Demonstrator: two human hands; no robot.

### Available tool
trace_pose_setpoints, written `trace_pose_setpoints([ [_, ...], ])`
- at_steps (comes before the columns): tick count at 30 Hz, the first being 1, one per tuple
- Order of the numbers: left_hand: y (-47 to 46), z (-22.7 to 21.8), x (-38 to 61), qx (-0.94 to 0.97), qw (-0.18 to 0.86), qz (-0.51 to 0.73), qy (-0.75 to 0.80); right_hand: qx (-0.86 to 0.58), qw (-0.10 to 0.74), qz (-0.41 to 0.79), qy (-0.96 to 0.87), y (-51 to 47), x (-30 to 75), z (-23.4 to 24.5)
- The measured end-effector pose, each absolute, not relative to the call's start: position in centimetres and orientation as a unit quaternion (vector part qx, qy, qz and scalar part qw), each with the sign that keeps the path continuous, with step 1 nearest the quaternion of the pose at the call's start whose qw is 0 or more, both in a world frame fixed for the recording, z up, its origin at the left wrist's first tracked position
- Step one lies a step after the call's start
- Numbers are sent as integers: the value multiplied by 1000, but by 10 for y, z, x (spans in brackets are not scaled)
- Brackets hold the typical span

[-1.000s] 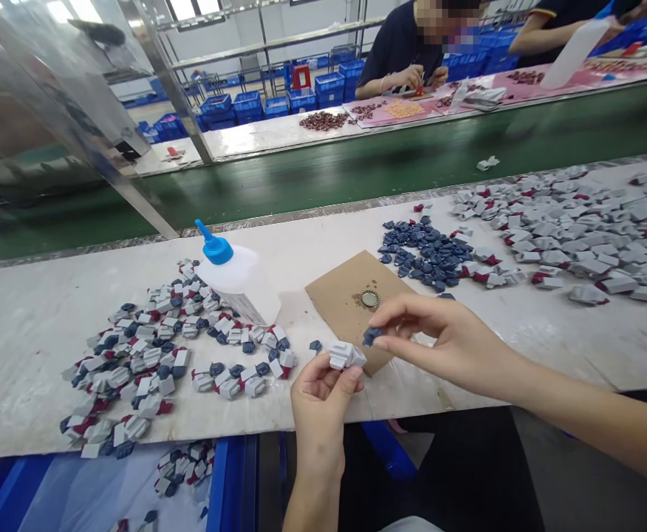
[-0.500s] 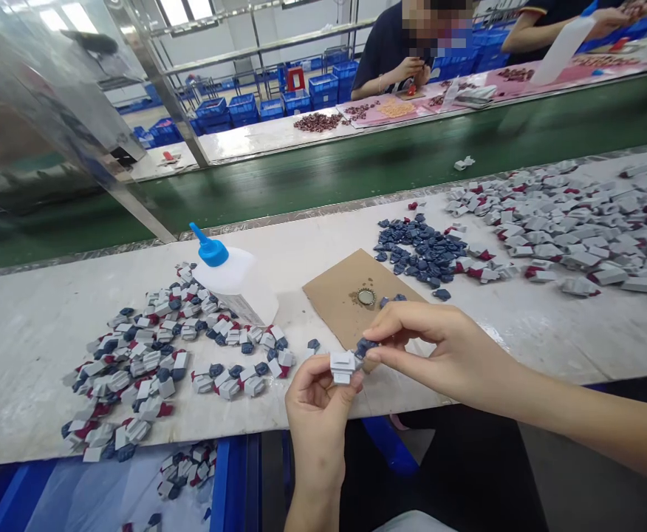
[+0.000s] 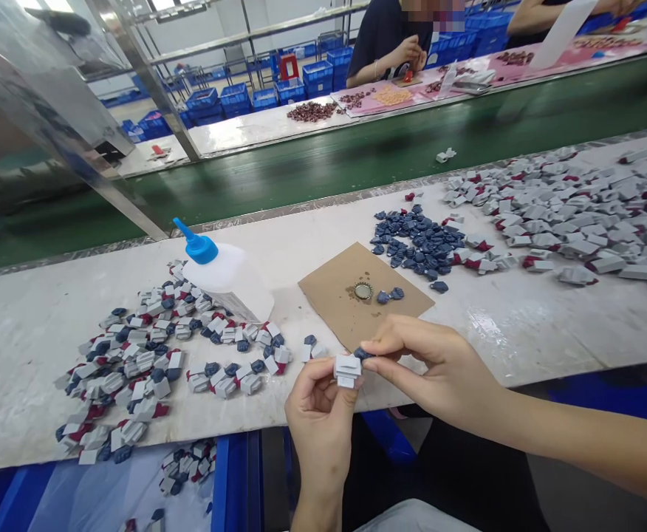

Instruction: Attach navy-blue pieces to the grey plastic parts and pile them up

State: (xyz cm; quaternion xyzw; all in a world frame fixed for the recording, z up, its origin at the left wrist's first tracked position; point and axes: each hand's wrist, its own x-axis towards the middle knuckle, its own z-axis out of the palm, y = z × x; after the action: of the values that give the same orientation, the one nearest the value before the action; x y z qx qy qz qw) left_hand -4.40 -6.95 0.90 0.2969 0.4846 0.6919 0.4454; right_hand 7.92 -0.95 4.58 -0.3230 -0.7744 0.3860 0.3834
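Observation:
My left hand [image 3: 319,414] pinches a small grey plastic part [image 3: 347,369] just off the front edge of the white table [image 3: 556,325]. My right hand [image 3: 437,363] pinches a small dark blue piece [image 3: 363,354] and presses it against the right side of the grey part. Just behind my hands lies a brown cardboard sheet [image 3: 337,303] with a metal bottle cap [image 3: 363,290] and two loose blue pieces [image 3: 389,295] on it.
A glue bottle with a blue nozzle [image 3: 221,273] lies left of the cardboard, beside a pile of joined grey-blue-red parts [image 3: 140,355]. Blue pieces [image 3: 417,244] and grey parts [image 3: 572,214] are heaped on the right. A blue bin [image 3: 135,488] holds parts below. A green conveyor [image 3: 357,162] runs behind; other people work beyond it.
My right hand brought the blue piece down and left until it met the grey part in my left hand. The view tilted slightly downward.

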Motion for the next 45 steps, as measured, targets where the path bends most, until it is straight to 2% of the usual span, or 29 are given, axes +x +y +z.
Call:
trace_pose_setpoints([
  [8,-63,6,-48,203,554,630,506,-322,365,376,-789,1,81,39],
  [10,-60,10,-49,189,571,614,511,-329,388,388,-768,13,76,44],
  [13,-59,14,-47,209,591,597,501,-357,422,506,-662,28,58,53],
  [16,-60,15,-43,215,597,589,500,-338,335,678,-560,31,39,56],
  [18,-63,15,-40,207,584,592,516,-320,271,737,-530,28,31,53],
  [23,-73,10,-36,221,570,575,544,-333,252,727,-546,15,32,42],
  [28,-81,2,-49,303,538,527,584,-326,296,713,-545,5,24,29],
  [30,-82,2,-62,420,455,459,637,-323,341,696,-543,2,14,20],
  [34,-77,4,-88,599,41,301,741,-344,451,534,-627,1,-13,1],
  [36,-72,3,-96,618,-81,238,745,-389,450,419,-686,0,-23,-9],
  [38,-68,-2,-101,643,-100,191,735,-432,408,335,-731,-4,-28,-18],
  [40,-68,-10,-107,673,-73,167,717,-450,365,299,-759,-11,-31,-23],
  [45,-80,-21,-143,690,-56,156,705,-431,331,334,-770,-31,-62,-22],
])
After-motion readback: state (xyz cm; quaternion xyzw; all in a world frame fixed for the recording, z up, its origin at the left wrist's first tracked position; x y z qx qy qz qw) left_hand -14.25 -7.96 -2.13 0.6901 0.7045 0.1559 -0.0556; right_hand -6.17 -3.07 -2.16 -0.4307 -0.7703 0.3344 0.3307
